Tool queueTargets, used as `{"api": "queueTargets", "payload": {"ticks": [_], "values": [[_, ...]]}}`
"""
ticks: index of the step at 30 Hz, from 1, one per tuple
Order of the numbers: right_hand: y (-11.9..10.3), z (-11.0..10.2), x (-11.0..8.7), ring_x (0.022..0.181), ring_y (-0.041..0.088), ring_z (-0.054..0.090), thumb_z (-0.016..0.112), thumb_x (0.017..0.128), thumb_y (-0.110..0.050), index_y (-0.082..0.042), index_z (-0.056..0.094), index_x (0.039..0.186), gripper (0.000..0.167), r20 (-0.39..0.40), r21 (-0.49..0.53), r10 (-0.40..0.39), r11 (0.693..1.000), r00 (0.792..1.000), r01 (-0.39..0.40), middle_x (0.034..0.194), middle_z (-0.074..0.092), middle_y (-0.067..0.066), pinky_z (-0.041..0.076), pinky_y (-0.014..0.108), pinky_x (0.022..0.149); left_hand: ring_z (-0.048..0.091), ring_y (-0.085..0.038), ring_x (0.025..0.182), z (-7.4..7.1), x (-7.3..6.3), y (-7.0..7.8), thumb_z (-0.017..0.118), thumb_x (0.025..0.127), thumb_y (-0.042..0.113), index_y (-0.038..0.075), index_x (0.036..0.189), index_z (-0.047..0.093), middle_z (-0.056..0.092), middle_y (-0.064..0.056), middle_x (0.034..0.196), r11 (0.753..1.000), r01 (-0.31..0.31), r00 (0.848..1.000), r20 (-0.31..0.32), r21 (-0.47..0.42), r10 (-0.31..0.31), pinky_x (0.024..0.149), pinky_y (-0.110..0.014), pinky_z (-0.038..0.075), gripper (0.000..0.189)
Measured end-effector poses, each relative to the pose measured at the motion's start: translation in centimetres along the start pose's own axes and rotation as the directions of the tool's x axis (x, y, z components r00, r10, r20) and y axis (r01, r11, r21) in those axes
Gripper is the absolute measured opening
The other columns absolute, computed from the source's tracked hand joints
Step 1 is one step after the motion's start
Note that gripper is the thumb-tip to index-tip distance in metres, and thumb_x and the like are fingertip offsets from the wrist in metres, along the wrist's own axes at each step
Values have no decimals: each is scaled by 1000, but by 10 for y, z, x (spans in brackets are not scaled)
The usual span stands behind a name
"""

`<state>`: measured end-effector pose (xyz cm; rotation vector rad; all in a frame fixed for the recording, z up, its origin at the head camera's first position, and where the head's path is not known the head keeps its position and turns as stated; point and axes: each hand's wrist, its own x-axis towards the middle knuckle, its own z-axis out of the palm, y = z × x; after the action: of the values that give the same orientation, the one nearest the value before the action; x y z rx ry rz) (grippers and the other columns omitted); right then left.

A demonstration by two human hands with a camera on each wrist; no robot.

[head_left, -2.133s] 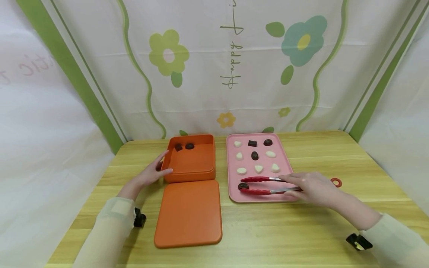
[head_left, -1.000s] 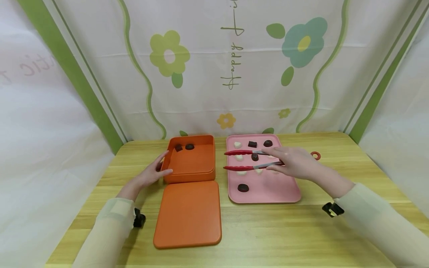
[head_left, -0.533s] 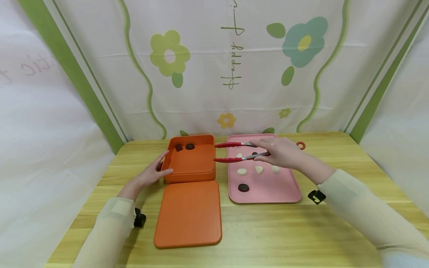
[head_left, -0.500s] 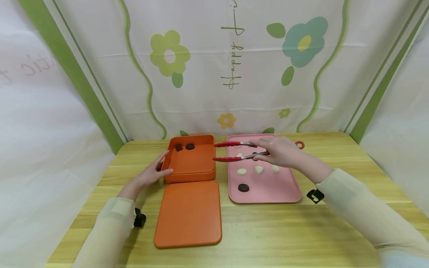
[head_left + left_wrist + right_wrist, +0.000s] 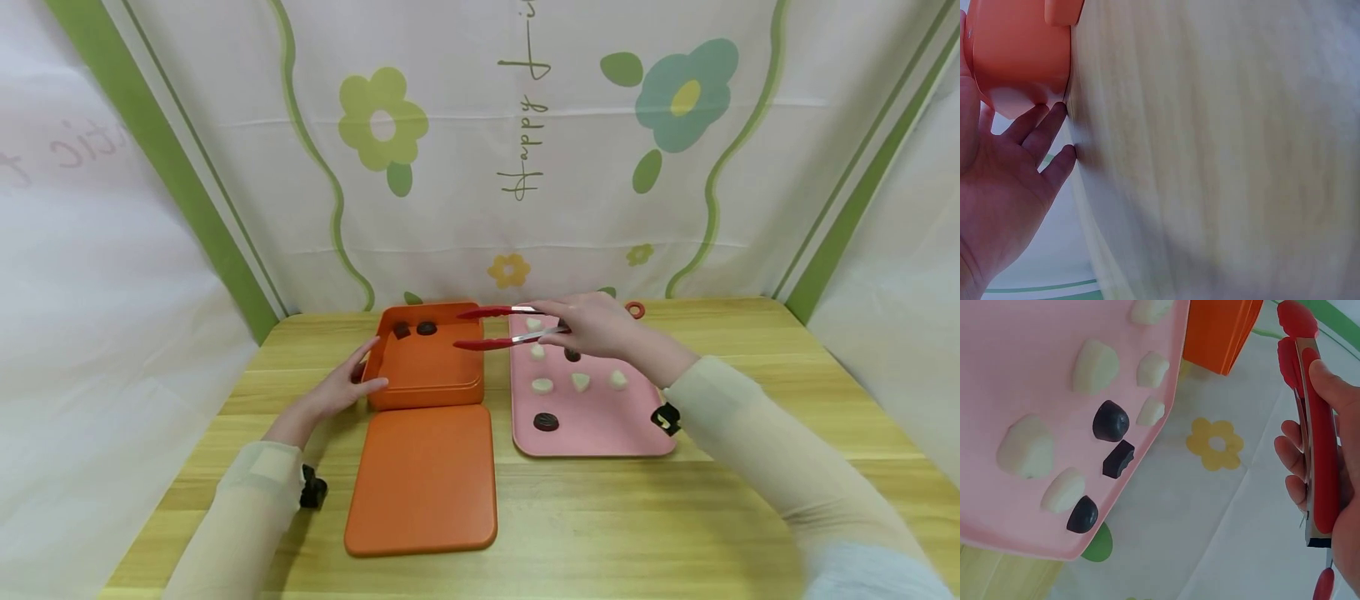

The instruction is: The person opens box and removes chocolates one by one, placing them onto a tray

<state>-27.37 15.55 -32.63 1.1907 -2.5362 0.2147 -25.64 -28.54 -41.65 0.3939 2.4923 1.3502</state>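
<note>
My right hand (image 5: pixel 596 323) holds a pair of red-tipped tongs (image 5: pixel 491 343) above the table, between the pink tray (image 5: pixel 600 425) and the orange box (image 5: pixel 427 396). The tong tips stand apart over the box's right side, with nothing visible between them. Two dark chocolates (image 5: pixel 426 328) lie at the back of the box. With fingers fairly straight, my left hand (image 5: pixel 337 392) rests against the box's left side, thumb at the front corner. White chocolates (image 5: pixel 542 386) and dark ones are spread on the tray, and one dark chocolate (image 5: pixel 547 422) sits alone near its front.
An orange lid (image 5: pixel 422 479) lies flat in front of the box on the wooden table (image 5: pixel 585 517). A white curtain (image 5: pixel 465 183) with printed flowers hangs along the table's back edge, partly seen behind the tray in the right wrist view.
My right hand has lifted the tongs away from the dark chocolate at the tray's front and carried them back and left over the box. That chocolate stays on the tray. My left hand keeps its place.
</note>
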Motion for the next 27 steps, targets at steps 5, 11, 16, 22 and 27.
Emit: {"api": "queueTargets", "payload": {"ticks": [5, 11, 16, 22, 27], "values": [[-3, 5, 14, 67, 21, 62, 71, 88, -40, -13, 61, 133, 53, 52, 18, 29, 999, 998, -30, 107, 71, 6, 46, 36, 56, 28, -46, 137, 0, 0, 0, 64, 96, 28, 21, 158, 4, 24, -32, 151, 1000, 1, 1000, 3, -5, -1, 108, -59, 25, 87], [-8, 10, 32, 68, 22, 59, 69, 90, -41, -14, 59, 134, 53, 115, 7, 55, 998, 992, -56, 89, 69, 3, 45, 37, 58, 28, -45, 137, 0, 0, 0, 63, 96, 29, 21, 158, 4, 24, -32, 152, 1000, 6, 1000, -1, 3, -6, 108, -59, 24, 86], [-14, 14, 46, 87, 24, 65, 67, 91, -41, -13, 58, 136, 53, 150, -10, 75, 997, 986, -74, 113, 69, 6, 51, 41, 69, 29, -45, 136, 0, 0, 0, 63, 96, 28, 22, 158, 4, 25, -32, 151, 1000, 7, 1000, -3, -1, -7, 108, -59, 25, 86], [-17, 22, 59, 95, 24, 65, 69, 91, -40, -12, 57, 137, 55, 168, -11, 81, 997, 982, -80, 123, 65, 8, 52, 41, 72, 28, -45, 137, 0, 0, 0, 64, 96, 30, 24, 158, 5, 25, -31, 152, 1000, 14, 1000, -9, 2, -14, 109, -59, 23, 86], [-17, 30, 66, 97, 24, 65, 68, 90, -42, -12, 58, 136, 56, 171, -25, 83, 996, 982, -80, 124, 65, 8, 52, 40, 74, 29, -45, 137, 0, 2, -1, 63, 96, 31, 24, 158, 5, 25, -31, 151, 1000, 9, 1000, -17, 21, -9, 109, -59, 23, 86]]}}
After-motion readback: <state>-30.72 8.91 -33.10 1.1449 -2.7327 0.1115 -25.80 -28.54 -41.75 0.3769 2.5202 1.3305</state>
